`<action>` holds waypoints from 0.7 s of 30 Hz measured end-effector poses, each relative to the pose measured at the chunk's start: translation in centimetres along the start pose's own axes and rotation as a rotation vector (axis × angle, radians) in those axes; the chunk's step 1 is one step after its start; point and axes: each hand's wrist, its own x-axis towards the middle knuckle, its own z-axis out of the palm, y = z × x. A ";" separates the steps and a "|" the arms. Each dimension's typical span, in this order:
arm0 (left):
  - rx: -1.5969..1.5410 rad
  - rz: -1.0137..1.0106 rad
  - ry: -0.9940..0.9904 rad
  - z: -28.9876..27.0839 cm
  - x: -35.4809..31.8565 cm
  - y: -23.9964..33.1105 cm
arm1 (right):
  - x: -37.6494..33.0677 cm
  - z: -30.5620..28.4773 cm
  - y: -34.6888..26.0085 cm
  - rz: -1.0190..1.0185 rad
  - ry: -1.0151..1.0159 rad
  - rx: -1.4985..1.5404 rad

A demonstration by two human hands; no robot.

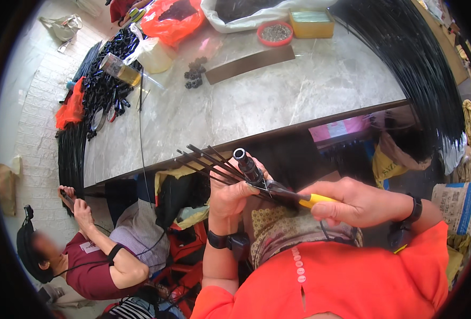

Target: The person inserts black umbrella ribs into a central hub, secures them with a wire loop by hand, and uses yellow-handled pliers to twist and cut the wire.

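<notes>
My left hand [230, 198] is closed round a black tube [247, 167] with an open round end, tilted up over my lap. Several thin black rods [208, 162] fan out from it to the left, like the ribs of an umbrella frame. In my right hand [347, 202] is a pair of pliers [311, 200] with yellow grips, held from the right side. Their dark jaws reach the lower part of the tube beside my left thumb; exactly what the tips pinch is too small to tell.
Beyond my hands runs the edge of a grey marbled table [278, 95]. On it lie a brown strip [250, 65], small black parts [195, 73], a red bowl [274, 34] and long black rods [405, 48]. At left, a co-worker [94, 266] handles something.
</notes>
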 end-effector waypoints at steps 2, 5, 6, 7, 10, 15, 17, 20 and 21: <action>-0.005 -0.019 -0.014 0.1 0.2 0.0 | 0.1 0.3 0.3 -0.033 0.006 0.014; -0.068 0.006 -0.021 0.9 0.5 0.3 | 0.1 0.4 0.7 -0.048 0.007 0.020; -0.097 0.011 -0.040 1.0 0.6 0.3 | 0.1 0.4 0.8 -0.048 0.005 0.023; -0.126 0.016 -0.059 1.1 0.7 0.2 | 0.1 0.4 0.8 -0.046 0.003 0.040; -0.129 0.034 -0.079 0.5 0.6 -0.1 | 0.3 0.5 1.0 -0.030 -0.020 0.114; -0.099 -0.035 -0.086 0.1 0.8 0.0 | 0.5 0.7 1.8 -0.035 -0.034 0.204; -0.099 -0.049 -0.079 0.3 1.0 0.1 | 0.6 0.7 2.0 -0.036 -0.024 0.257; -0.072 0.033 0.044 0.4 1.2 0.3 | 0.8 0.2 2.1 0.029 0.037 0.304; -0.072 0.036 0.043 0.4 1.2 0.3 | 0.8 -0.2 2.2 0.028 0.037 0.301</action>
